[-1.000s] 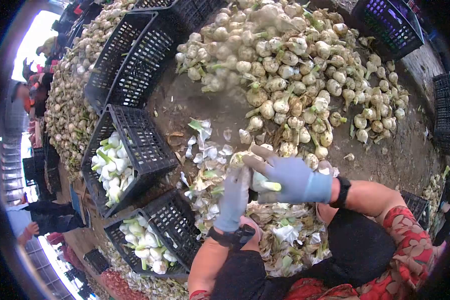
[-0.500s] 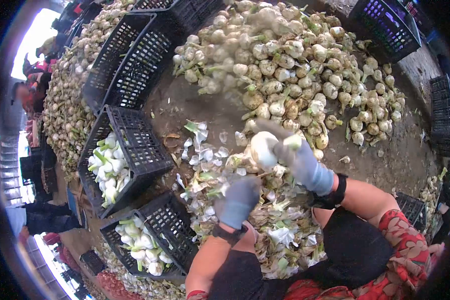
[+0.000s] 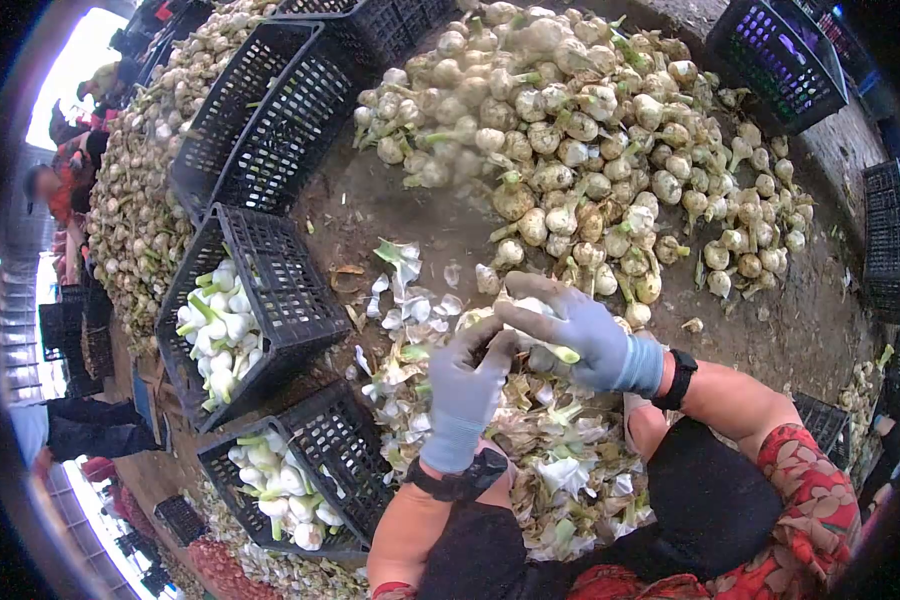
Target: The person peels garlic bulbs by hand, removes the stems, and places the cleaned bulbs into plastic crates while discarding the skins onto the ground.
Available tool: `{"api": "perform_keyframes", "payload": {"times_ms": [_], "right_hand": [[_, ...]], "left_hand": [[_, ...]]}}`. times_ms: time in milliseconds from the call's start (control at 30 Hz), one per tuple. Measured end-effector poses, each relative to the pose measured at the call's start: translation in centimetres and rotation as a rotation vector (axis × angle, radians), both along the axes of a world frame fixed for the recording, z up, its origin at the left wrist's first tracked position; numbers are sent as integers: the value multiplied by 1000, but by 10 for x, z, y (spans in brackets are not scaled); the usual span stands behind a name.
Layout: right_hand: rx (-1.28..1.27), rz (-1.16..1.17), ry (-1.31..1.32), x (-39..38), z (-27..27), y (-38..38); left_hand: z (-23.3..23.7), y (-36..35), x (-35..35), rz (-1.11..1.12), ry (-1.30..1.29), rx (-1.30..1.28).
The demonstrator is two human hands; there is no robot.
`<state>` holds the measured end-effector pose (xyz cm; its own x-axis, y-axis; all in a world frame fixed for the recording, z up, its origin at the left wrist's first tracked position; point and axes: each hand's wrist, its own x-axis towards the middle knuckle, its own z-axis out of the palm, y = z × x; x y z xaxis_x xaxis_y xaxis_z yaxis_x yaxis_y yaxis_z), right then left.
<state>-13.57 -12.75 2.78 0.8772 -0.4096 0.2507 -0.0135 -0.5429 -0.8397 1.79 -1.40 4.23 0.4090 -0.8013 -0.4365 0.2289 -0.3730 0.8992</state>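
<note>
- Garlic bulb (image 3: 567, 354) is sitting mid-frame, stem showing.
- Right hand (image 3: 587, 335) is gripping it.
- Left hand (image 3: 468, 378) is curling beside it; whether it is pinching anything, I cannot tell.

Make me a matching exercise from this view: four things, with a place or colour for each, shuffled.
1. White bulbs
2. Brownish bulbs
3. Peel scraps
4. Left hand and right hand

A. Heaped on the ground, beyond the hands
B. In grey-blue gloves
C. Strewn beneath the hands
D. Inside black crates

Pairs: 1-D, 2-A, 3-C, 4-B
</note>
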Motion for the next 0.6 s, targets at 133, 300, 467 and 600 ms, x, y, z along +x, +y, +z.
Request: {"api": "perform_keyframes", "payload": {"times_ms": [133,300,467,600], "right_hand": [[-166,80,106,3,2,2],[-264,148,104,6,-8,3],[-259,111,128,3,-9,9],[-65,23,-46,11,-7,5]], "left_hand": [[-16,12,9,-115,-142,-32],[-18,13,16,-229,-373,14],[-38,14,11,-213,-592,-19],[-52,14,-2,-119,-288,82]]}}
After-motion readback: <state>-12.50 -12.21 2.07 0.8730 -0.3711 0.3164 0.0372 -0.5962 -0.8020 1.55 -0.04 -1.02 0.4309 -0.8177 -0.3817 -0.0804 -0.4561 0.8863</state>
